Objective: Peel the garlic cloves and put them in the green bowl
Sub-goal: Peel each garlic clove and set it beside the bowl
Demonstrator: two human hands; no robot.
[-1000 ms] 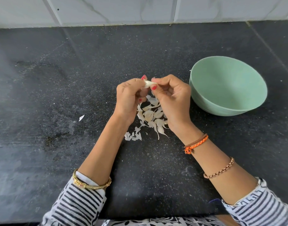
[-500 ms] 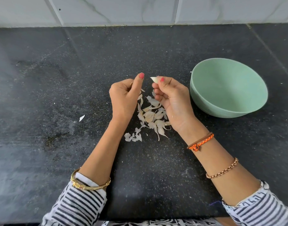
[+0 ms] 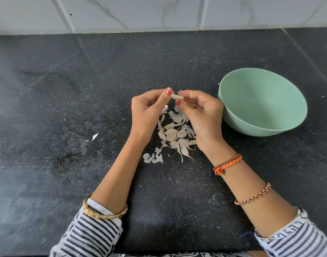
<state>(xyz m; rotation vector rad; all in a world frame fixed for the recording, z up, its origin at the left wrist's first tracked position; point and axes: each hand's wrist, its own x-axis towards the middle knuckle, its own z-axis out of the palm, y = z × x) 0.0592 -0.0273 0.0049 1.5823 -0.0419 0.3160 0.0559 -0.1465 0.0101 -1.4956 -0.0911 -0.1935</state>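
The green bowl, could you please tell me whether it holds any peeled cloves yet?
Empty, as far as shown: the green bowl's visible inside is bare. The near wall hides part of its bottom.

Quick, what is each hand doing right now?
Left hand: pinches one end of the garlic clove.
Right hand: pinches the other end of that clove.

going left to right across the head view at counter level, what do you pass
small stray peel flake → left hand → garlic clove pinched between both hands → right hand → green bowl. The peel pile lies between and below the hands, so it is left out of the order.
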